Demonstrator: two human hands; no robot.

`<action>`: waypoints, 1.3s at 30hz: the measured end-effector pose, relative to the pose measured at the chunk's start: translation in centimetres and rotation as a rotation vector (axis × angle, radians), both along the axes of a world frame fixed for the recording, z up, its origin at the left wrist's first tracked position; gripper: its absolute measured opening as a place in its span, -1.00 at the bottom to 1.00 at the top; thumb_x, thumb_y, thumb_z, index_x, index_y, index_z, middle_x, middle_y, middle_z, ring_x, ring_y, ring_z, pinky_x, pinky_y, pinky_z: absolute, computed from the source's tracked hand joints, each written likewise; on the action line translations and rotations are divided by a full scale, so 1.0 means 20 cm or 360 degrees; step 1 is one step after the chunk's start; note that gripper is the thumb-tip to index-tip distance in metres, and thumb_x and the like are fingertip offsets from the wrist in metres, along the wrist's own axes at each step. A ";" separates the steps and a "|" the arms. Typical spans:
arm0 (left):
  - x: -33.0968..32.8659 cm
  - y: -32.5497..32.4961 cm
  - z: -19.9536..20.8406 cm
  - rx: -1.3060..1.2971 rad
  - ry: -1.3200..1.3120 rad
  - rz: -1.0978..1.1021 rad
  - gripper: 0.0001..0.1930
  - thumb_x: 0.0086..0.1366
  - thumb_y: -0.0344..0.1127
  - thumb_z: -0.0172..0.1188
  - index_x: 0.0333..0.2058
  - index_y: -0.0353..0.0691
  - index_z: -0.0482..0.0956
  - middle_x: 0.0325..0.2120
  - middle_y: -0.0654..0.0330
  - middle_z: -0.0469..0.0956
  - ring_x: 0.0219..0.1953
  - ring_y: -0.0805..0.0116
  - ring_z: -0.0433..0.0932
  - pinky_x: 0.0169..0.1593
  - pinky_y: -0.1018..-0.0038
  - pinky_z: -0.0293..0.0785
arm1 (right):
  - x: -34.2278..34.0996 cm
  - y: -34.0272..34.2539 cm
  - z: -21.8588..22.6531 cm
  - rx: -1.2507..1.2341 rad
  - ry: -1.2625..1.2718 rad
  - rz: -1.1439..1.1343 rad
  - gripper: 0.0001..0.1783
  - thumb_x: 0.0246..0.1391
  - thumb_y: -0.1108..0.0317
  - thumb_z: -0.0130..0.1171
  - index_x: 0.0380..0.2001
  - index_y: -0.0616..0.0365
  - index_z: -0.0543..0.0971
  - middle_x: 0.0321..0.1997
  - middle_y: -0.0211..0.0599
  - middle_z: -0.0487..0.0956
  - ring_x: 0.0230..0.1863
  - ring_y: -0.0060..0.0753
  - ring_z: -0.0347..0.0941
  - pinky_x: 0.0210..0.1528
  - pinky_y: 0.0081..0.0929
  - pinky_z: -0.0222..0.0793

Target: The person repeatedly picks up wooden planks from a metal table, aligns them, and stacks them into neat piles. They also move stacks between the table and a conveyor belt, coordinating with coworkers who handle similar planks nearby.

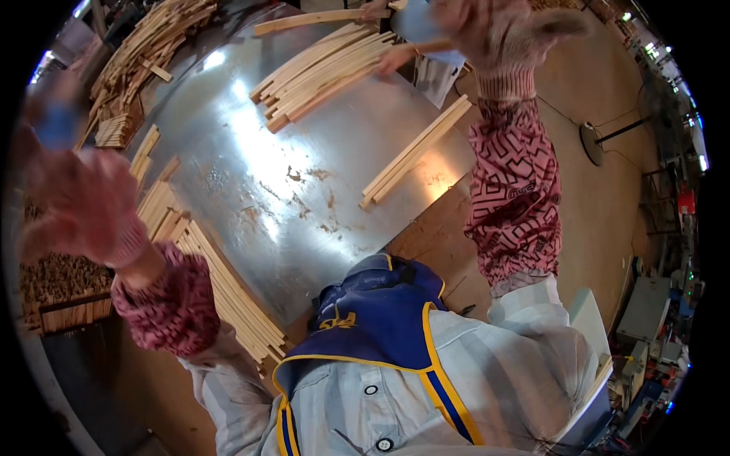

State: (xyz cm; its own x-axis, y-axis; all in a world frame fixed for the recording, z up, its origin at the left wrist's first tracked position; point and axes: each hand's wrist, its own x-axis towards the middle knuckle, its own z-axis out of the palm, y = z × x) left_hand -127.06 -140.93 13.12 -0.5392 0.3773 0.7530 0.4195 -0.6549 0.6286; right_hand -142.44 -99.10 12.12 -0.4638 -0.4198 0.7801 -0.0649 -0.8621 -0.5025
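Both arms are raised and spread wide, in patterned red sleeve covers and pinkish knit gloves. My left hand (87,201) is at the far left, blurred, fingers apart, with nothing visible in it. Beyond it sits a blurred blue patch I cannot make out. My right hand (502,38) reaches up at the top right, thumb stretched out; its fingertips are partly cut off. Below and left of it, a few narrow wooden strips (418,152) lie on the shiny metal table (228,175). A row of longer wooden strips (228,285) lies along the table's left edge, near my left forearm.
Across the table, a co-worker's hand (395,59) touches a pile of wooden strips (323,72). A larger wood heap (148,53) stands at the far left. On the floor to the right is a round-based stand (591,144) with cables. Equipment (645,308) lines the right side.
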 end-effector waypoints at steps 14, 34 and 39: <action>0.88 0.54 -1.52 0.0773 -0.2560 0.0858 -0.19 0.12 0.43 0.05 -0.11 -0.33 0.56 -0.46 -0.06 0.61 -0.69 0.32 0.49 -0.63 0.54 0.48 | 0.10 0.02 -2.02 0.3002 -0.1775 -0.1684 0.27 -0.21 -0.09 0.41 0.34 0.24 -0.15 0.20 0.14 0.33 0.21 -0.04 0.31 0.22 -0.18 0.30; 0.40 0.96 -1.53 -0.0110 -0.2676 0.0123 -0.44 0.21 -0.16 0.25 0.14 -0.22 0.35 -0.17 0.04 0.53 -0.26 0.24 0.56 -0.31 0.36 0.58 | 0.75 -0.16 -1.91 -0.0391 -0.2112 0.0615 -0.44 -0.16 0.60 -0.05 0.04 0.37 0.40 -0.05 0.03 0.46 0.03 0.12 0.40 0.22 0.06 0.28; 0.50 0.99 -1.52 -0.0510 -0.2526 -0.0261 -0.38 0.10 -0.31 0.31 0.16 -0.23 0.34 -0.24 0.05 0.54 -0.38 0.22 0.59 -0.35 0.38 0.63 | 1.03 -0.10 -1.85 0.0740 -0.2284 -0.0090 -0.48 -0.10 0.53 -0.04 0.04 0.26 0.43 -0.07 -0.02 0.49 0.00 0.07 0.41 0.12 0.02 0.35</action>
State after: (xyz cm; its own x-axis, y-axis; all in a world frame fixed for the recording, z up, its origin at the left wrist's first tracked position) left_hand -117.04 -121.14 -17.29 -0.5946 0.5288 -0.6057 -0.8040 -0.3892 0.4495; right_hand -121.91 -101.13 -24.90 -0.7188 -0.4506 -0.5294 0.6771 -0.6264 -0.3861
